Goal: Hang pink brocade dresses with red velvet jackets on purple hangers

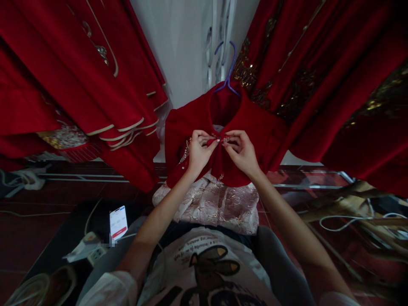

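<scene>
A short red velvet jacket (255, 127) hangs on a blue hanger (228, 70) straight in front of me, with a pale pink brocade skirt (216, 204) below it. My left hand (199, 151) and my right hand (240, 151) are both pinched on the jacket's front edges just under the collar, where a small beaded fastening (219, 139) sits between my fingertips. Beaded trim runs down the jacket's left front.
Red embroidered garments hang close at the left (79, 76) and right (334, 85). A white wall (181, 46) is behind. On the dark red floor lie a phone (118, 222), a power strip (91, 250) with cables, and wooden pieces (350, 208) at the right.
</scene>
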Demonstrator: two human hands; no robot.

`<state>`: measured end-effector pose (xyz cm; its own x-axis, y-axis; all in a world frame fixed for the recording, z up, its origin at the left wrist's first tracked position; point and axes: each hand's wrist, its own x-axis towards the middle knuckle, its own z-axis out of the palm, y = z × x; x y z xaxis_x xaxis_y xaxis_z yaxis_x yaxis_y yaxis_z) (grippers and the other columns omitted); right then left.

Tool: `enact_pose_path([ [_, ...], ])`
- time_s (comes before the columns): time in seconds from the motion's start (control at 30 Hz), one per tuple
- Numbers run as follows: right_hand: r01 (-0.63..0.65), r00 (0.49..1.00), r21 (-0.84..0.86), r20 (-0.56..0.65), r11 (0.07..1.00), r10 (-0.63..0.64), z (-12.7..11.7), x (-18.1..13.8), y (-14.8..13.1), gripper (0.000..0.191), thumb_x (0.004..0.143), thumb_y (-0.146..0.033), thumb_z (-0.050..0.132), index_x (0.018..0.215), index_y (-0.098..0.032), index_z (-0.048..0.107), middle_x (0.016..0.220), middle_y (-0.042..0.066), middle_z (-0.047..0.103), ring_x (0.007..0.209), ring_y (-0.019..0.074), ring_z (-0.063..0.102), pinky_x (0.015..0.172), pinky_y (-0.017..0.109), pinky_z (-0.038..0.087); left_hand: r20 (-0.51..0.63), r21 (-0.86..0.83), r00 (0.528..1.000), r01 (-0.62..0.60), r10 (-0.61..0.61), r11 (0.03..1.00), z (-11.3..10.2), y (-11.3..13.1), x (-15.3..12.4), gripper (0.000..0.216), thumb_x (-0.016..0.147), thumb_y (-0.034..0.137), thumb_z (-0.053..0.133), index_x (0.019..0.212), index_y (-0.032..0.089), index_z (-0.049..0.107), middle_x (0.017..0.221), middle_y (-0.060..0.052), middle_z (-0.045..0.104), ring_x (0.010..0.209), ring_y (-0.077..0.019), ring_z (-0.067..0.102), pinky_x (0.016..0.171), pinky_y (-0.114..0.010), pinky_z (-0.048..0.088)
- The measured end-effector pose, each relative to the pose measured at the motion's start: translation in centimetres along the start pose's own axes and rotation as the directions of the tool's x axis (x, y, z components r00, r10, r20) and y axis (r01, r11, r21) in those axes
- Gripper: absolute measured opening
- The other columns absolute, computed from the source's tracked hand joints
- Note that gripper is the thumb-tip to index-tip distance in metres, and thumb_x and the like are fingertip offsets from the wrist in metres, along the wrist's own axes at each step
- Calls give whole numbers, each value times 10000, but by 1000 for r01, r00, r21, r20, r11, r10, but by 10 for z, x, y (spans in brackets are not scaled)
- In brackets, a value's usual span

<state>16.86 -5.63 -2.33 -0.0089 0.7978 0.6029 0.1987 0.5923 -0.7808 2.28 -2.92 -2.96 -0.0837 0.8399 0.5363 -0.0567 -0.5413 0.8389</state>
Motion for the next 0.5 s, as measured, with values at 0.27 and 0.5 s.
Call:
enact_pose_path([
  [0.27,34,997,-110,-61,993,-41,2,0,0,179,893,-314,588,1047,-223,595,1067,56,586,953,145,635,821,291,581,170,371,981,-147,89,917,-3,11,-3,89,856,150,612,907,203,564,916,-17,689,823,-112,682,688,-223,564],
  [0.5,49,984,-245,-154,968,-89,-2,-1,-11,204,891,-317,603,1044,-236,711,1066,65,587,967,158,633,778,285,603,358,453,912,-357,199,817,-9,23,3,110,853,99,577,916,190,579,937,-19,658,825,-100,653,757,-231,566],
])
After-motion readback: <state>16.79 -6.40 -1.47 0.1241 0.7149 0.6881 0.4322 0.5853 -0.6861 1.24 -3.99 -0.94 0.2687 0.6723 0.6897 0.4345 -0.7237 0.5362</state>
